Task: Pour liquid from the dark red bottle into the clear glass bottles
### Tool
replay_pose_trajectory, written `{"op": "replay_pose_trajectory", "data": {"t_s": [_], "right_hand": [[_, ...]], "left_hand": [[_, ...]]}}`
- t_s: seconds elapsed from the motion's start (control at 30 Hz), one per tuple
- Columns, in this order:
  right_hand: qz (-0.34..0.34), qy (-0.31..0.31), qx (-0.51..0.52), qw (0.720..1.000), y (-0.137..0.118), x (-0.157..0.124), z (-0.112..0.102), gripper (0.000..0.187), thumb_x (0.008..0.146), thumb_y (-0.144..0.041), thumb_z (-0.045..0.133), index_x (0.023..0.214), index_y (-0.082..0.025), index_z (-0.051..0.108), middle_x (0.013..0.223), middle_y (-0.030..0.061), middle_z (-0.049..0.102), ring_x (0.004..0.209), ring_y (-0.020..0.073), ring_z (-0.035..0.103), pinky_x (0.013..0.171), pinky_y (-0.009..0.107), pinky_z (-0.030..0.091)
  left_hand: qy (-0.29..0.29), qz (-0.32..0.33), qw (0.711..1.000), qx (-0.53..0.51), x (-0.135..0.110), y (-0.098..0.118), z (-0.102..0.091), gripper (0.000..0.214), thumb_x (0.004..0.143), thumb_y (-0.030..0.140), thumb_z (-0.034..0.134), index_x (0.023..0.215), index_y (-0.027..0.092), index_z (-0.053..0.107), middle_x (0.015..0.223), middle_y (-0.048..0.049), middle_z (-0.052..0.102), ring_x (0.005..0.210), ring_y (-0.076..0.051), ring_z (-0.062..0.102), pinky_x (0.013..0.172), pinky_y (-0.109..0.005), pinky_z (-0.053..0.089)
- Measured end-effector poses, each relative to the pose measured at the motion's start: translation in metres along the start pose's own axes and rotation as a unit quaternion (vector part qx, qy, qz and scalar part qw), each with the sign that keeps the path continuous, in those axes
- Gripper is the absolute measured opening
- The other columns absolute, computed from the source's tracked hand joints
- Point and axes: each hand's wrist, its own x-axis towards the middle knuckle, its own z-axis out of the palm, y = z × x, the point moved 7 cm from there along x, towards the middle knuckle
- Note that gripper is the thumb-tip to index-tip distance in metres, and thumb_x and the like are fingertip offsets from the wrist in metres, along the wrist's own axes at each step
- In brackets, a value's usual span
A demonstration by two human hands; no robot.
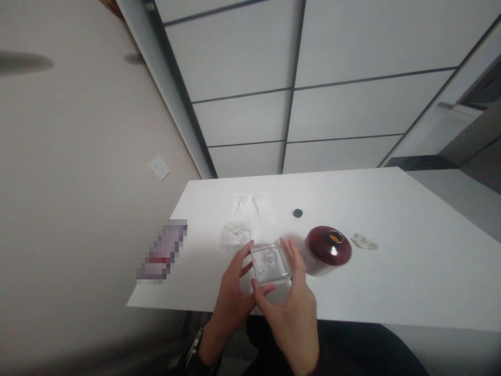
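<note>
- Holding a square glass bottle (270, 262) up just over the white table (391, 271) are two bare hands, so it looks as if the person wants a close look at it.
- The left hand (230, 292) has its fingertips (246, 250) on the bottle's left side. The right hand (291, 313) has its thumb (266, 290) under the near edge and its fingers (288, 251) up the right side.
- Both hands grip narrow and snug, likely so the slick glass won't slip.
- A black watch (193, 351) sits on the left wrist.
- A second glass bottle (236, 235) stands just past the left hand.
- Behind it lies a clear bag (250, 206) with small see-through bits inside. I can't tell what they are.
- A dark red jar (327, 249) lies on its side near the right hand, and a small black cap (298, 213) sits apart from it.
- A pale smear (364, 242) is on the table, too faint to name.
- A box (161, 251) at the table's left end is blurred, so I can't read it.
- Fingers hide part of the held bottle.
</note>
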Motion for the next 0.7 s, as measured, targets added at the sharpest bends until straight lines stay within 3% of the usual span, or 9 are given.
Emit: {"op": "replay_pose_trajectory", "data": {"t_s": [0.1,0.2,0.27,0.37,0.43,0.5,0.57,0.63,0.7], "right_hand": [[-0.033,-0.036,0.002,0.999,-0.006,-0.004,0.006,0.093,0.083,-0.04,0.077,0.161,-0.02,0.03,0.156,0.0209,0.056,0.132,0.0426,0.066,0.095,0.056,0.063],[-0.11,0.002,0.014,0.994,-0.02,-0.008,-0.004,0.099,0.08,-0.048,0.083,0.16,-0.02,0.031,0.153,0.0215,0.056,0.136,0.044,0.06,0.1,0.059,0.059],[-0.176,0.069,0.036,0.981,-0.031,-0.012,-0.021,0.072,0.088,-0.043,0.077,0.148,-0.022,0.045,0.138,0.0176,0.063,0.127,0.0384,0.063,0.1,0.056,0.057],[-0.249,0.174,0.047,0.952,-0.036,-0.014,-0.052,0.018,0.091,-0.019,0.072,0.102,-0.027,0.06,0.098,0.0039,0.061,0.095,0.0252,0.064,0.096,0.048,0.055],[-0.271,0.22,0.014,0.937,-0.032,-0.009,-0.068,0.031,0.086,-0.007,0.072,0.075,-0.026,0.051,0.081,-0.0012,0.053,0.08,0.0205,0.058,0.092,0.047,0.052],[-0.27,0.258,-0.001,0.928,-0.023,0.0,-0.08,0.042,0.084,-0.001,0.071,0.065,-0.024,0.042,0.072,-0.0033,0.047,0.07,0.0181,0.052,0.086,0.046,0.049],[-0.23,0.32,0.039,0.918,-0.005,0.011,-0.094,0.041,0.087,-0.005,0.07,0.064,-0.025,0.042,0.069,-0.0032,0.045,0.067,0.0182,0.048,0.081,0.044,0.049],[-0.161,0.389,0.106,0.901,0.018,0.02,-0.104,0.029,0.088,-0.018,0.074,0.074,-0.027,0.05,0.079,-0.0004,0.049,0.079,0.0229,0.056,0.089,0.05,0.051],[-0.105,0.343,0.14,0.923,0.034,0.036,-0.098,0.021,0.088,-0.032,0.076,0.098,-0.026,0.059,0.104,0.007,0.059,0.11,0.0312,0.062,0.109,0.061,0.045]], "left_hand": [[0.02,-0.037,0.999,-0.004,-0.005,-0.007,-0.007,0.076,0.079,0.034,0.089,0.146,0.025,0.054,0.154,-0.0142,0.055,0.143,-0.039,0.055,0.112,-0.057,0.054],[0.017,-0.047,0.999,-0.007,-0.011,-0.007,-0.01,0.075,0.079,0.033,0.086,0.146,0.026,0.053,0.154,-0.0134,0.056,0.141,-0.037,0.056,0.112,-0.057,0.053],[0.017,-0.053,0.998,-0.006,-0.014,-0.006,-0.011,0.072,0.079,0.031,0.085,0.144,0.026,0.054,0.151,-0.0128,0.058,0.138,-0.036,0.059,0.112,-0.057,0.054],[0.039,-0.06,0.997,0.015,-0.019,-0.008,-0.013,0.069,0.076,0.028,0.085,0.139,0.024,0.056,0.144,-0.0124,0.062,0.134,-0.035,0.062,0.11,-0.056,0.056],[0.052,-0.054,0.996,0.039,-0.021,-0.008,-0.014,0.068,0.074,0.026,0.084,0.136,0.023,0.057,0.139,-0.0119,0.064,0.13,-0.034,0.064,0.109,-0.056,0.057],[0.053,-0.046,0.996,0.06,-0.022,-0.008,-0.013,0.065,0.073,0.025,0.083,0.133,0.023,0.058,0.134,-0.0108,0.065,0.126,-0.032,0.066,0.108,-0.055,0.058],[0.047,-0.042,0.996,0.07,-0.022,-0.007,-0.01,0.063,0.074,0.023,0.082,0.132,0.023,0.058,0.132,-0.01,0.066,0.124,-0.031,0.067,0.107,-0.054,0.059],[0.045,-0.045,0.995,0.073,-0.023,-0.007,-0.01,0.063,0.074,0.024,0.081,0.132,0.023,0.058,0.132,-0.01,0.066,0.124,-0.031,0.067,0.107,-0.053,0.059],[0.049,-0.052,0.995,0.073,-0.023,-0.008,-0.011,0.065,0.074,0.025,0.082,0.133,0.022,0.057,0.133,-0.0108,0.066,0.125,-0.031,0.067,0.107,-0.053,0.059]]}}
